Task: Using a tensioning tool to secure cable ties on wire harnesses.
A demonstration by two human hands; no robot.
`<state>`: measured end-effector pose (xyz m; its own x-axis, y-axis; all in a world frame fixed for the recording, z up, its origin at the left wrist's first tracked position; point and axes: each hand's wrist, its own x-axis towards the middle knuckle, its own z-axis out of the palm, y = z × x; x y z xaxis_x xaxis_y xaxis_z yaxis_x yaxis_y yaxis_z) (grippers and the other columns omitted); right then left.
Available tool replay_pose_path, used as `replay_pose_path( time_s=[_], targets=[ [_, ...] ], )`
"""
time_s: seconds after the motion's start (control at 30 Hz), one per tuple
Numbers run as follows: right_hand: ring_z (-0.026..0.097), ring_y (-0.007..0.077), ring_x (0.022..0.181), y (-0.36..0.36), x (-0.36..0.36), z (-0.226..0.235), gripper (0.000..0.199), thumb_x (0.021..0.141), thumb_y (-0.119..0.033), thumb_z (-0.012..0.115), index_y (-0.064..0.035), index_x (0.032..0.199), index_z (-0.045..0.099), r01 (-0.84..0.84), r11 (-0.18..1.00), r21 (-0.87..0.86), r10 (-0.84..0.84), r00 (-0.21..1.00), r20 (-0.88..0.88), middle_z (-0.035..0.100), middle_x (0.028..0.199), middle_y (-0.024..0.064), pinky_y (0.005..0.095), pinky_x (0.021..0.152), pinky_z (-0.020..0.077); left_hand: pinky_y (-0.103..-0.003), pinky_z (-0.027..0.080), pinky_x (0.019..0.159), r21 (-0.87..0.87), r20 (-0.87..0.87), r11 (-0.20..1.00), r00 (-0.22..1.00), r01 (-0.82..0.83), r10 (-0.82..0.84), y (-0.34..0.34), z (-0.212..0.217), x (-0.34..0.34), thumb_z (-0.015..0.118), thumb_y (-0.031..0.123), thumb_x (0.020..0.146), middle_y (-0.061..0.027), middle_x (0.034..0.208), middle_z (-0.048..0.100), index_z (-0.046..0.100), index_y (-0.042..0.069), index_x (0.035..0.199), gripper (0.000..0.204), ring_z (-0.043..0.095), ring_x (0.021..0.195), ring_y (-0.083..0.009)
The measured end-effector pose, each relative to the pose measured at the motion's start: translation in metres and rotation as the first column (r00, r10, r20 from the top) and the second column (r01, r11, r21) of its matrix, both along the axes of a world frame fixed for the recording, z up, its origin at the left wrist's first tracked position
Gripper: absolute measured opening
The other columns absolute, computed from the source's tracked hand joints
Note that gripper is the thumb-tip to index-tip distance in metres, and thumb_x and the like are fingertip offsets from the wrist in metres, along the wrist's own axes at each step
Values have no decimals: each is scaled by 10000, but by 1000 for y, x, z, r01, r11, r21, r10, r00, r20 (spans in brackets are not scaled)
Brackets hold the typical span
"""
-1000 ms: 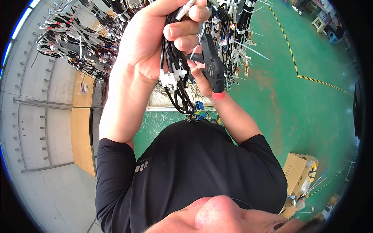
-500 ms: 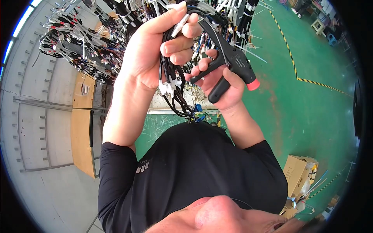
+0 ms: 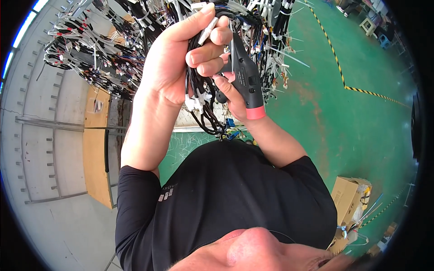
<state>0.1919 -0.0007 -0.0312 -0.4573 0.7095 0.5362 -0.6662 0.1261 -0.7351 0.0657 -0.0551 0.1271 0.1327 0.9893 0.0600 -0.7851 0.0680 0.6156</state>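
My left hand (image 3: 169,56) is closed around a bundle of black wires, a wire harness (image 3: 193,83), held up at the top of the view. A white connector (image 3: 208,30) sticks out between its thumb and fingers, and more white connectors (image 3: 195,103) hang below the wrist. In my right hand (image 3: 235,100) is a black cable tie gun (image 3: 247,79) with a red end knob (image 3: 256,113). The gun stands nearly upright, its nose close to the harness beside my left fingertips. Most of my right fingers are hidden behind the gun and my left hand.
Thick hanging bundles of wire harnesses (image 3: 86,54) with white ties fill the far side and left. A wooden panel (image 3: 96,162) stands at left. Cardboard box (image 3: 347,198) is on the green floor (image 3: 307,140) at right, near yellow-black tape (image 3: 334,56). Stools (image 3: 368,27) stand farther off.
My right hand has moved left and turned the cable tie gun more upright, bringing it up to the harness. My left hand keeps its hold almost unmoved.
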Motion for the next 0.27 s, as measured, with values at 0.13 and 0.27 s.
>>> replay_pose_path(
  time_s=[0.13, 0.27],
  targets=[
    [608, 140, 1141, -11, -10, -7, 470, 1012, -56, 709, -44, 1436, 508, 57, 997, -53, -57, 998, 0, 611, 1217, 42, 334, 1034, 499, -246, 492, 451, 16, 11, 1000, 1000, 20, -20, 0, -3, -2, 413, 258, 1164, -83, 913, 607, 597, -86, 1161, 390, 469, 451, -47],
    [599, 143, 1166, -9, -12, -3, 489, 1010, -63, 719, -51, 1449, 505, 86, 996, -4, -86, 996, 32, 607, 1232, 39, 347, 1058, 486, -252, 501, 462, 6, 36, 999, 998, 50, -50, 0, -5, -4, 414, 274, 1165, -83, 920, 605, 568, -91, 1216, 399, 481, 454, -64]
  ],
)
